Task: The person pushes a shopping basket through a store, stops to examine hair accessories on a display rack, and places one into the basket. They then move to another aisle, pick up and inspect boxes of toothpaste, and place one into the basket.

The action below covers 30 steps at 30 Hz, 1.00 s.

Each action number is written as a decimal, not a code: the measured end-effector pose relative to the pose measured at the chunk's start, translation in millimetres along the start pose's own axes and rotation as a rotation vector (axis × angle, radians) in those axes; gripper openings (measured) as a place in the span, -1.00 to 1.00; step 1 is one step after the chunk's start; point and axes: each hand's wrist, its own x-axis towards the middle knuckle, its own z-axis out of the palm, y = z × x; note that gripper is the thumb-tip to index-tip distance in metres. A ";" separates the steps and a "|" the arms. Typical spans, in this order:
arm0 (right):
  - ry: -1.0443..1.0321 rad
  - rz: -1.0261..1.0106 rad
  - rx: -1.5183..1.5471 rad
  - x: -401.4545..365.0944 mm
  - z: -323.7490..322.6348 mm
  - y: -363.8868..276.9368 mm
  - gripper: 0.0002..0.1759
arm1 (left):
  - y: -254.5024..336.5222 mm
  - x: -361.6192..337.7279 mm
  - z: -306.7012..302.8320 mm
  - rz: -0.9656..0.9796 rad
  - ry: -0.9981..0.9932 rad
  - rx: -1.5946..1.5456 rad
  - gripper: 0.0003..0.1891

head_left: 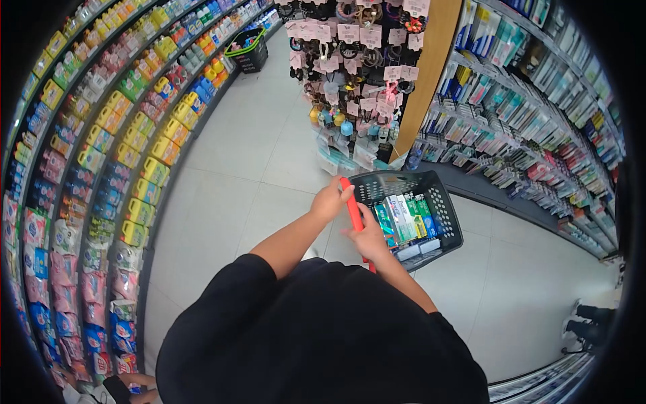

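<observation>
A dark grey shopping basket [449, 209] with a perforated wall is in front of me, tilted toward the right. Its red handle [354, 210] slants across the near left side. My left hand [328, 200] is wrapped around the handle's upper end. Lower down, my right hand [369, 237] also grips the handle; its fingertips are slightly blurred. Inside the basket lie several toothpaste boxes [402, 219], white, green and blue, together with some pale boxes [420, 250] at the near side.
Curved shelves of bottles and bags [121, 141] line the left. A rack of hair accessories [356, 74] stands ahead, beside toothbrush shelves [511, 94]. Another basket [250, 57] sits on the floor at the back. People show partly at lower left [111, 390] and right [592, 322].
</observation>
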 end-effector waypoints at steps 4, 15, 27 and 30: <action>0.089 -0.036 0.095 16.7 -26.5 28.6 -0.22 | 22.7 22.6 22.8 0.008 -0.084 -0.068 -0.37; 0.214 0.273 0.113 26.9 -126.1 3.4 -0.23 | -43.4 173.8 19.0 0.101 -0.101 -0.290 -0.50; 0.712 0.440 -0.565 60.5 -173.0 31.2 -0.65 | -40.0 329.7 -66.6 0.308 0.484 -0.276 -0.61; 0.811 0.420 -0.588 60.3 -189.2 51.5 -0.68 | -41.0 329.7 -68.0 0.359 0.375 -0.314 -0.75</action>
